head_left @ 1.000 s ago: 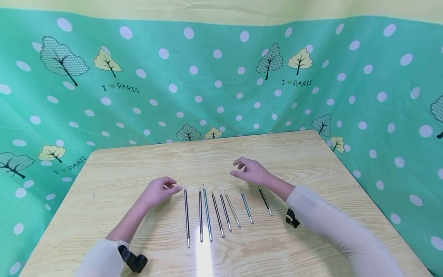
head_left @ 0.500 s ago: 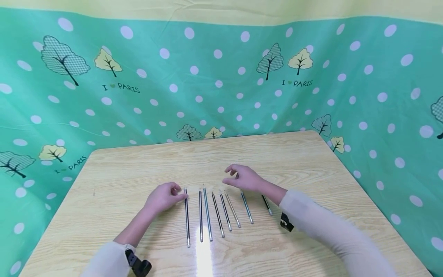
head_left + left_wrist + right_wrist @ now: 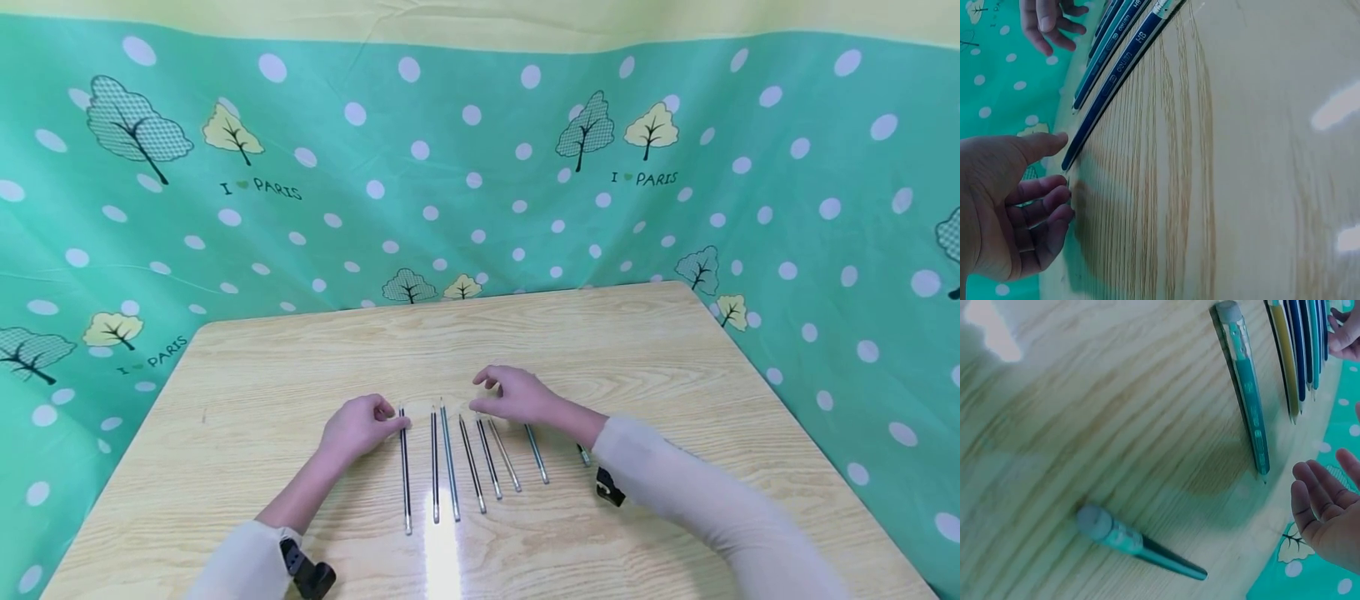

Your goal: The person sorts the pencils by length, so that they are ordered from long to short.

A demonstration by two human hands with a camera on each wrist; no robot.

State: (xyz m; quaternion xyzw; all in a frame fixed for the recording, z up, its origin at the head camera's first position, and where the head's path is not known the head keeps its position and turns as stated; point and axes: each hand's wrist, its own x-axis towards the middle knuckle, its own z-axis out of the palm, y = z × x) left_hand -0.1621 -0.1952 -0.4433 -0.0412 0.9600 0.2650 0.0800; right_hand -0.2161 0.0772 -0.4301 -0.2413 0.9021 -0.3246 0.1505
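On the left-edge side of the wood-grained surface (image 3: pixel 277 367), in slid the left hand (image 3: pixel 356 429), loosely bent fingers and thumb parted about the tip of the leftmost dark pencil (image 3: pixel 406 479), contact unclear. Next along, midway between the side edges: slim, glossy shafts with metal-banded ends, a blue pencil (image 3: pixel 449 461), then a gold pencil (image 3: pixel 504 455). And the right hand (image 3: pixel 513 394) had swung left, fingers spread from thumb, by mid-row tips, so work on the pencils looked barely begun.

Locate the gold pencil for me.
In the head view, the gold pencil lies on the table slightly right of centre, between a dark pencil on its left and a blue pencil on its right.
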